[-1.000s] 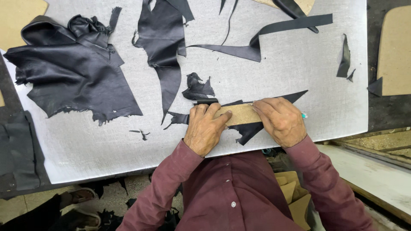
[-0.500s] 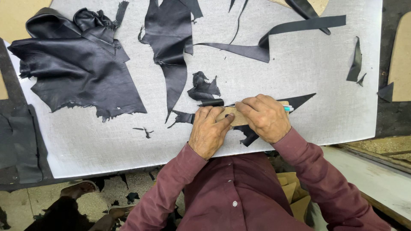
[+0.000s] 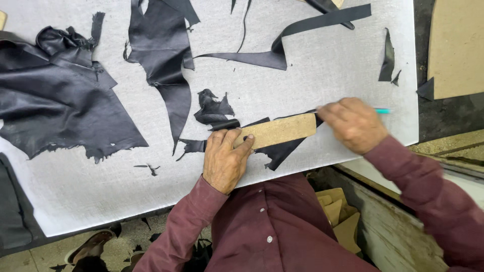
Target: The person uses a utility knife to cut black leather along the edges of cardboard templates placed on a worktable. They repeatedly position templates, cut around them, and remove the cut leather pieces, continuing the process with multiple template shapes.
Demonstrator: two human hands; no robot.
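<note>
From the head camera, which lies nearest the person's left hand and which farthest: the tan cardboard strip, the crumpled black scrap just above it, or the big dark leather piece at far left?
1. Tan cardboard strip: under the left hand, pressed by its fingertips.
2. Crumpled black scrap: just above the hand.
3. Big dark leather piece: far left of the white board.

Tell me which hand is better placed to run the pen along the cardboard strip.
The right hand, most likely. It holds the teal pen at the right end of the cardboard strip. The left hand is pressed flat on the strip's left end, pinning it to the dark leather piece.
</note>
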